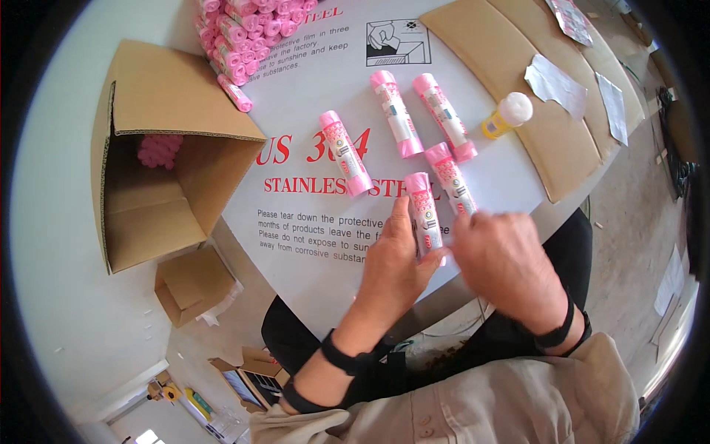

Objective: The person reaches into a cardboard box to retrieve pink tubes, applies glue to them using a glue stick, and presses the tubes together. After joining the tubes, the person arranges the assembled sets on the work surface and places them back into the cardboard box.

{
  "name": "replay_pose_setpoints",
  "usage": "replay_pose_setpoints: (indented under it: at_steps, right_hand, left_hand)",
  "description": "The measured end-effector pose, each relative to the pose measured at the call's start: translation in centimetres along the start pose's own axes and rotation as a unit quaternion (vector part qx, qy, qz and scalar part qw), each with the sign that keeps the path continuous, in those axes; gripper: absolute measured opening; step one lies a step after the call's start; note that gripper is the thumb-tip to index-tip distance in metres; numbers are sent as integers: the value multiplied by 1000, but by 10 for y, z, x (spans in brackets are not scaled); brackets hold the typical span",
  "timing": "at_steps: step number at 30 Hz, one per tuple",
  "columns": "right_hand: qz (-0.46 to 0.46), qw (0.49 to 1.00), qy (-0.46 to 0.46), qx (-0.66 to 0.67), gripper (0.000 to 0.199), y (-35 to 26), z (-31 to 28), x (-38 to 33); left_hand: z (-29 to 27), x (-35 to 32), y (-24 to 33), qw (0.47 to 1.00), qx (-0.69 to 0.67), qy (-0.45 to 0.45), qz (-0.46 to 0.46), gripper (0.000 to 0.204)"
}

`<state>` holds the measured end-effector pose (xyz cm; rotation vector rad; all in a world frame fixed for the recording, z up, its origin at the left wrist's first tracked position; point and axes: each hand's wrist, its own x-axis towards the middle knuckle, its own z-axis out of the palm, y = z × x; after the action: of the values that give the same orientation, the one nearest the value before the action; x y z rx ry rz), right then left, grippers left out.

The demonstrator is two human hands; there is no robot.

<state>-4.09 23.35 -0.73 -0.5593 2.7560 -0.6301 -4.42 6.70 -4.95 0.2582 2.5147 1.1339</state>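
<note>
My left hand (396,259) is wrapped round a pink roll (421,203) with a white-and-pink label, holding it on the table near its front edge. Close by on the right, my right hand (503,259) is curled and smeared by motion; whatever its fingers hold is hidden. Beside it lies a second labelled roll (450,174), its lower end partly covered by that hand. Farther off lie two more labelled rolls, a middle one (396,111) and a right one (444,115), with another roll (344,152) to the left.
A glue bottle (506,116) with a yellow body and white top stands at the right, by a tan padded panel (495,44) bearing paper scraps (558,85). Many pink rolls (248,33) are piled at the back. An open cardboard box (170,96) at left contains pink rolls (159,150).
</note>
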Motion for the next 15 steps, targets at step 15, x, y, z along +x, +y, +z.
replay_pose_setpoints:
  at_steps: [15]
  right_hand:
    - [114,929,85,343,22,15,48,24]
  left_hand:
    - [9,-12,-18,993,3,113,26,69]
